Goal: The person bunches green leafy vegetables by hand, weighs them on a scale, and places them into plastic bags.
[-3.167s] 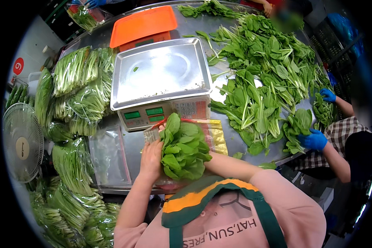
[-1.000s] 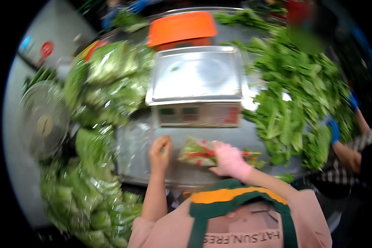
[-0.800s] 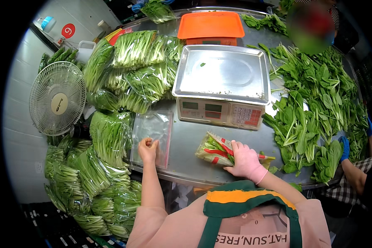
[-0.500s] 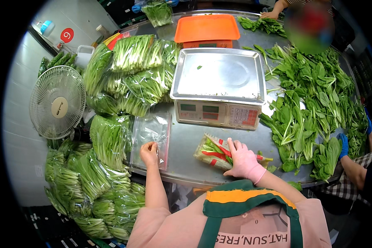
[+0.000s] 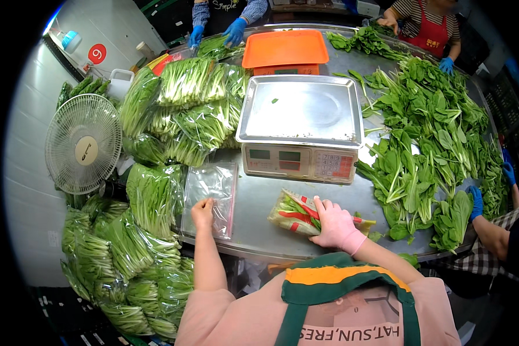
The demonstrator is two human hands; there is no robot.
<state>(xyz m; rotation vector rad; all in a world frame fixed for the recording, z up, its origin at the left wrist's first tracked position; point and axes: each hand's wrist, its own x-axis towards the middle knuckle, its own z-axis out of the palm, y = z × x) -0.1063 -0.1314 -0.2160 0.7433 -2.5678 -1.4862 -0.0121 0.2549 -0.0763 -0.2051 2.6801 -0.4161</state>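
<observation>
My bare left hand point(image 5: 203, 212) is over the stack of clear plastic bags point(image 5: 220, 185) near the table's front edge. Its fingertips are pressed together at the top bag, though the pinch itself is small to see. In a thin pink glove, my right hand point(image 5: 335, 227) wraps over a bag of leafy greens point(image 5: 291, 212) with red bands printed on it. That bag lies on its side on the metal table, its leaf end pointing left. Just beyond both hands stands a weighing scale point(image 5: 300, 109) with a steel pan holding a scrap of leaf.
Bagged greens point(image 5: 193, 104) are piled at the back left, with more bags point(image 5: 127, 248) below. A white fan point(image 5: 83, 144) stands at left. Loose greens point(image 5: 432, 138) cover the right side, where a co-worker's blue-gloved hand point(image 5: 476, 203) reaches in. Behind is an orange scale point(image 5: 285, 49).
The view has tilted up a little, so co-workers across the table show more. My left hand has shifted slightly left over the bags. My right hand stays on the bagged greens.
</observation>
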